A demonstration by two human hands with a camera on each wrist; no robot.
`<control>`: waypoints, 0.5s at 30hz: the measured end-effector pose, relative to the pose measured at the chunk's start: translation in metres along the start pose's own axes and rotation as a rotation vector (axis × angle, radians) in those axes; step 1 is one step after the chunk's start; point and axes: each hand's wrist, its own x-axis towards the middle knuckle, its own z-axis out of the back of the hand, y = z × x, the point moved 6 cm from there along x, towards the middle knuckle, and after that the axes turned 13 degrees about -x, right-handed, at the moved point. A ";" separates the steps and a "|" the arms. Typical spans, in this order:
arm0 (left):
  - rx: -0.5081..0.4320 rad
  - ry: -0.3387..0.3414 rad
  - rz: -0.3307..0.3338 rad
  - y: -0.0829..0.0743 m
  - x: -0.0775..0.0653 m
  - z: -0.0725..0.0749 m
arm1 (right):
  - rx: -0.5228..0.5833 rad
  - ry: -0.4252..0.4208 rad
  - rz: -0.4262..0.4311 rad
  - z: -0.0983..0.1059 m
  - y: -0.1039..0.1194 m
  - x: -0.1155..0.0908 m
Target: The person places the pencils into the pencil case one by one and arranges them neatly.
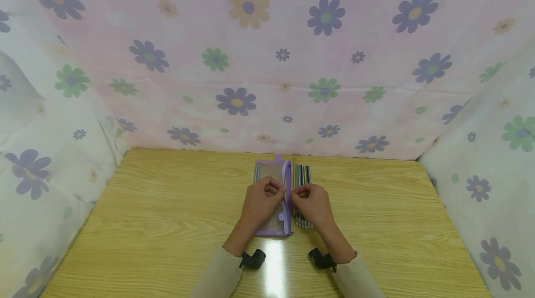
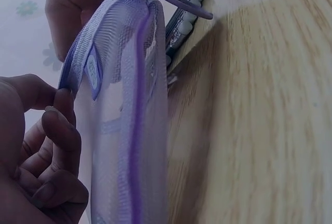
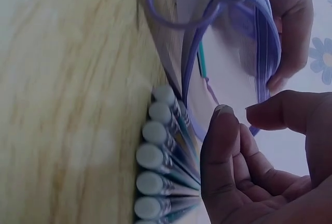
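A purple-edged mesh zip pouch (image 1: pixel 269 226) lies upright to me on the wooden table, its zipper side parted. My left hand (image 1: pixel 260 201) pinches the zipper edge between thumb and forefinger. In the right wrist view the mouth gapes, showing a teal pencil (image 3: pixel 202 60) within, and a ring-shaped zipper pull (image 3: pixel 179 25) hangs at the end. Beside that mouth is my right hand (image 1: pixel 314 204), thumb and forefinger slightly apart, nothing between them. Several striped pencils (image 1: pixel 303 173) with white ends lie side by side just right of the pouch, partly hidden by this hand.
Wooden tabletop (image 1: pixel 167 205) extends to both sides of the pouch. Behind it hangs a flowered cloth (image 1: pixel 267 70), with more at left and right. Black wrist cameras (image 1: pixel 253 259) sit under both wrists, near the light sleeves (image 1: pixel 219 272).
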 end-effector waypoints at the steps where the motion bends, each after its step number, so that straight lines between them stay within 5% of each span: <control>1: -0.002 0.001 0.002 0.000 0.000 0.000 | -0.019 -0.011 0.001 0.002 0.000 0.000; 15: 0.004 0.013 -0.002 0.002 0.001 0.000 | -0.109 -0.071 0.060 0.019 -0.007 0.006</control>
